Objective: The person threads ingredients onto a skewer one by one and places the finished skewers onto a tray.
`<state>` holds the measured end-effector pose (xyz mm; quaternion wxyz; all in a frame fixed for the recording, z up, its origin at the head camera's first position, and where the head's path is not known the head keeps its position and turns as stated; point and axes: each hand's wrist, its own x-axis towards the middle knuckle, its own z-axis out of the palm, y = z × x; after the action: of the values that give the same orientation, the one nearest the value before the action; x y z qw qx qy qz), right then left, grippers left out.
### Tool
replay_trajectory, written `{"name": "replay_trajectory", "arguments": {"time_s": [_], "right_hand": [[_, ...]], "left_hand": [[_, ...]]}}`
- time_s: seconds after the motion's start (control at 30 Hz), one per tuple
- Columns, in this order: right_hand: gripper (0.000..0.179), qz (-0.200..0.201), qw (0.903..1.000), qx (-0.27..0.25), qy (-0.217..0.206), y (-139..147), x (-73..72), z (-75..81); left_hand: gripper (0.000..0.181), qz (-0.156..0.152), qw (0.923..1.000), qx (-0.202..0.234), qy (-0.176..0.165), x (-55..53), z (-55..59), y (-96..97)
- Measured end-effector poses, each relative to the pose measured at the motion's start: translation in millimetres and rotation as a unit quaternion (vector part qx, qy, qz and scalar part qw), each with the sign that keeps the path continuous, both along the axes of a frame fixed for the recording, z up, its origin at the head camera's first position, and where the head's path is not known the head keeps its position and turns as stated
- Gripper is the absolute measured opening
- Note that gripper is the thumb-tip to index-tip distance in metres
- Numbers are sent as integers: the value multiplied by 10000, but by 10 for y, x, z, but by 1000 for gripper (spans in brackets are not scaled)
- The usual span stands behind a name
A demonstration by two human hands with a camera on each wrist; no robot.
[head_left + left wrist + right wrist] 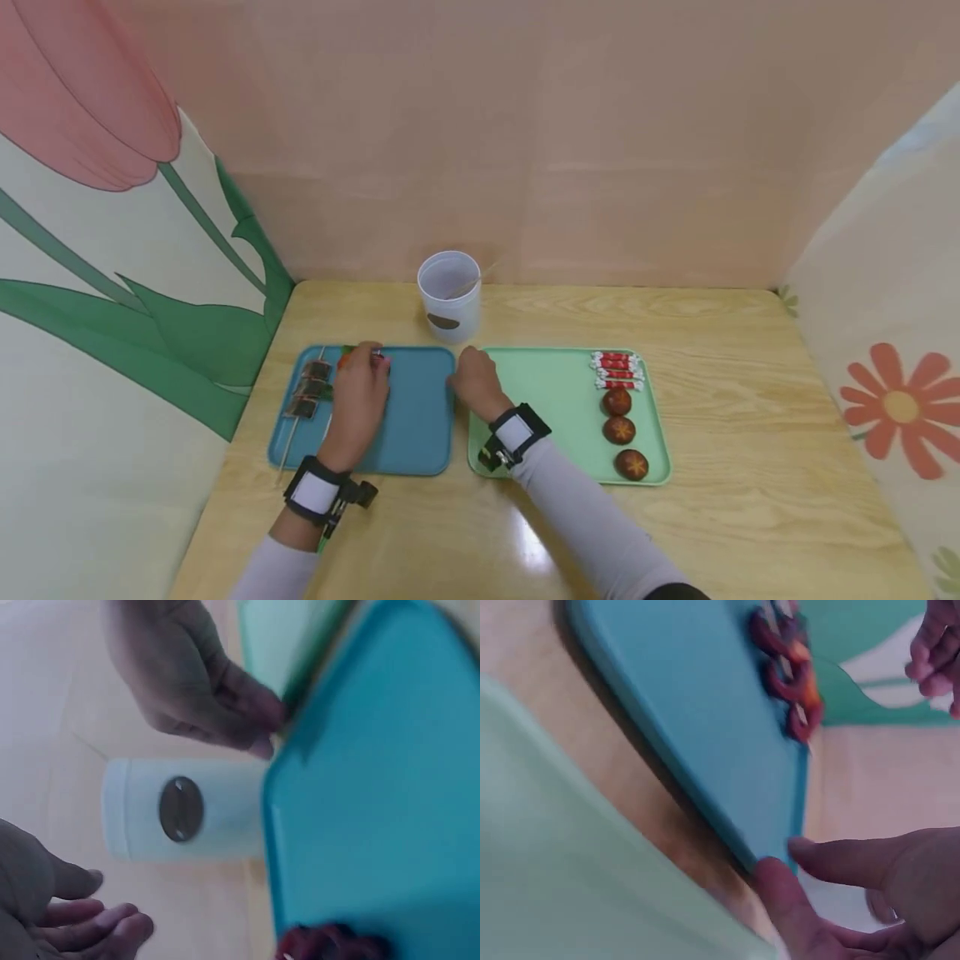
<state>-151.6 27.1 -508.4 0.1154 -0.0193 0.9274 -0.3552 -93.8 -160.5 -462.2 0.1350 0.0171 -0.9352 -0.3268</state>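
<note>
My right hand (pixel 478 385) has thumb and index finger at the rim of the blue tray (pixel 420 442), beside the green tray (pixel 540 417). In the right wrist view those fingertips (pixel 780 879) pinch the tray's corner. Over the blue tray's left part in the head view is my left hand (pixel 360 404); the left wrist view shows its fingers (pixel 112 922) loosely bent with nothing between them. Brown blocks on a skewer (pixel 307 390) lie to its left. Dark red curled pieces on a stick (pixel 787 679) show at the tray's far side, mostly hidden by the left hand in the head view.
A white cup (pixel 452 304) holding a thin stick stands behind the trays. On the green tray's right side lie several red-and-white wrapped pieces (pixel 618 375) and 3 brown mushrooms (pixel 619 430) with star cuts. Printed walls border the wooden table (pixel 765 417).
</note>
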Motion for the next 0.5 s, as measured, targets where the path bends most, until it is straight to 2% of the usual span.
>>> {"name": "replay_trajectory", "arguments": {"time_s": [0.07,0.17,0.27,0.37,0.5], "right_hand": [[18,-192,9994,-126,244,62,-88,36],[40,-430,9966,-307,630,172,-239,87],[61,-598,9936,-595,748,270,-392,118],[81,-614,9902,-956,817,342,-533,106],[108,-358,9840,-1452,967,394,-681,10]], "left_hand": [[26,-167,9992,353,103,-101,66,59],[28,-485,9946,891,229,-254,161,165],[28,-788,9878,1287,394,-424,225,292],[27,-1031,9823,1466,542,-607,265,440],[27,-1266,9803,1377,639,-854,262,657]]}}
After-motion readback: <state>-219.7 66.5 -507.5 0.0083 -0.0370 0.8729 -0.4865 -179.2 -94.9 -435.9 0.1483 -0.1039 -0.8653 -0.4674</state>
